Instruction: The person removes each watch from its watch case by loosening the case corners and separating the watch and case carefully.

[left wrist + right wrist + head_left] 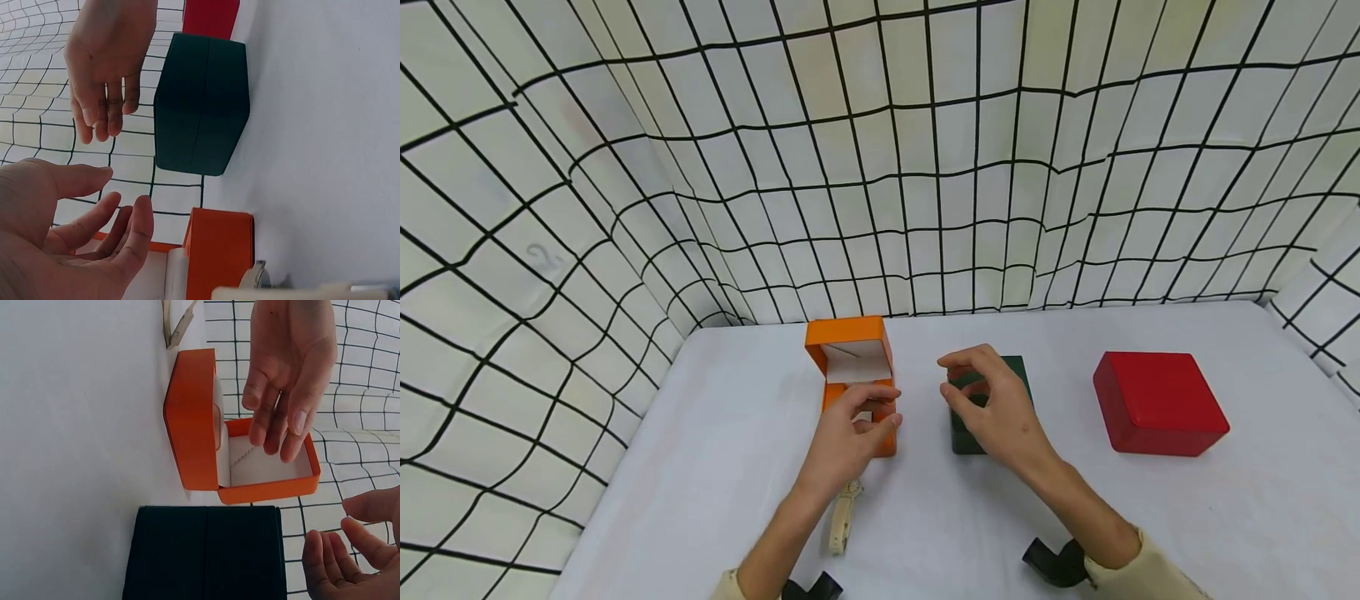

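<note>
An orange watch box (847, 331) stands with its lid raised, showing a white lining. My left hand (850, 429) hovers over its front part, fingers loosely bent and holding nothing, hiding much of the inside. In the right wrist view this left hand (290, 369) appears above the orange box (189, 419). My right hand (1000, 408) is over a closed dark green box (970, 442), thumb and fingers apart with nothing between them. The left wrist view shows the green box (200, 103) with its lid seam closed. A cream-strapped wristwatch (842, 525) lies on the table beside my left forearm.
A closed red box (1161, 400) sits on the right of the white-covered table (700, 467). White cloth with a black grid net (880, 158) rises along the back and sides. Black curved pieces (1056, 563) show beside both wrists.
</note>
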The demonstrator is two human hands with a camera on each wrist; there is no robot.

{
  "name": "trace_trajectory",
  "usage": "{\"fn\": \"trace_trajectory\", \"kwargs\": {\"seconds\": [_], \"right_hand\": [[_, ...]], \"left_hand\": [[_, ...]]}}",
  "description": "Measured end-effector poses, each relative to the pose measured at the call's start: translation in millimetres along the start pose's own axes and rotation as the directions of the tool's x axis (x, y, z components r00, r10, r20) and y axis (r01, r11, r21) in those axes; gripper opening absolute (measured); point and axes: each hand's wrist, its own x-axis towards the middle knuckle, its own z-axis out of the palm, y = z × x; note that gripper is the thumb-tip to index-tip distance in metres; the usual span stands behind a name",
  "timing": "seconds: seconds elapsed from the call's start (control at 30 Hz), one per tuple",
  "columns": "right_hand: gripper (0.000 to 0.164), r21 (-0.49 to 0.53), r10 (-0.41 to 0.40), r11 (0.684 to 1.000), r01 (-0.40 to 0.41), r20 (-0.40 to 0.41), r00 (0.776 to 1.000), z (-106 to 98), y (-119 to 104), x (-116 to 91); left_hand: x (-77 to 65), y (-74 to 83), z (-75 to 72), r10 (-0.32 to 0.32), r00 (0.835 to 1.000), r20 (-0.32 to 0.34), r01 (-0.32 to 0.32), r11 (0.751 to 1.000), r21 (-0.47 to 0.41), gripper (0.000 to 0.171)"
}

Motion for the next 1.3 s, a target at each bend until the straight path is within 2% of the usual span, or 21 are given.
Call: {"fn": "trace_trajectory", "kwargs": {"seconds": [0.17, 0.4, 0.63, 0.97, 1.17, 1.3], "right_hand": [[0.028, -0.02, -0.011, 1.0, 0.011, -0.019, 1.0, -8, 5, 0], [0.027, -0.053, -0.007, 0.999, 0.005, -0.038, 0.999, -17, 10, -2], [0.027, -0.084, -0.01, 0.996, 0.006, -0.053, 0.999, -28, 17, -5], [0.034, -0.142, 0.01, 0.99, -0.019, -0.065, 0.998, -41, 29, -8], [0.038, -0.165, 0.023, 0.986, -0.033, -0.063, 0.998, -46, 35, -11], [0.042, -0.19, 0.028, 0.981, -0.038, -0.052, 0.998, -48, 39, -13]], "left_hand": [[-2.5, 1.2, 6.2, -0.03, 0.998, 0.049, 0.032, 0.999, -0.036, 0.03], [-4.7, 3.4, 13.4, -0.009, 0.996, 0.088, 0.004, 0.999, 0.048, 0.035], [-4.7, 4.0, 20.1, -0.016, 0.987, 0.158, 0.012, 1.0, 0.029, 0.042], [-4.6, 5.1, 30.7, -0.022, 0.979, 0.203, 0.029, 0.999, -0.028, 0.054], [-6.4, 4.1, 35.9, -0.064, 0.973, 0.221, 0.071, 0.997, -0.024, 0.059], [-7.2, 2.4, 39.8, -0.067, 0.971, 0.231, 0.075, 0.997, -0.025, 0.062]]}}
